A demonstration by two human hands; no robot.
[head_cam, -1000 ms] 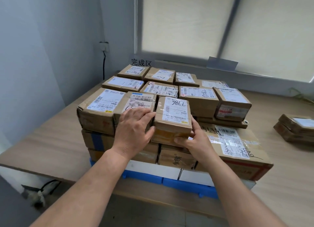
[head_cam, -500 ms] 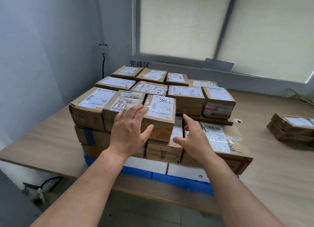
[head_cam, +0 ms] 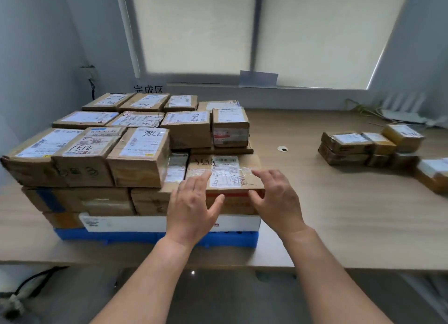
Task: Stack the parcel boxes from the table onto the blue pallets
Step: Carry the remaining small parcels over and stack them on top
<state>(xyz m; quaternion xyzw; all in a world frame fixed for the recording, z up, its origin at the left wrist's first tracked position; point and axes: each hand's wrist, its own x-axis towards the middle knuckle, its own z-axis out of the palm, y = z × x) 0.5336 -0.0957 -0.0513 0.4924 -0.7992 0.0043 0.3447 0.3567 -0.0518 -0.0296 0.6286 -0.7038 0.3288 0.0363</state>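
The left hand (head_cam: 194,209) and right hand (head_cam: 278,200) hold nothing, fingers (head_cam: 194,185) spread wide at the near edge of a taped box (head_cam: 225,168); contact cannot be told. Just left of the fingers a top box (head_cam: 140,154) sits on the stack, with the pallet (head_cam: 121,236) below. Loose boxes (head_cam: 346,146) lie well right of them on the worktop (head_cam: 327,214).

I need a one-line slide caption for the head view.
Open left hand and right hand hover before parcel boxes stacked on a blue pallet; more parcels wait on the table.
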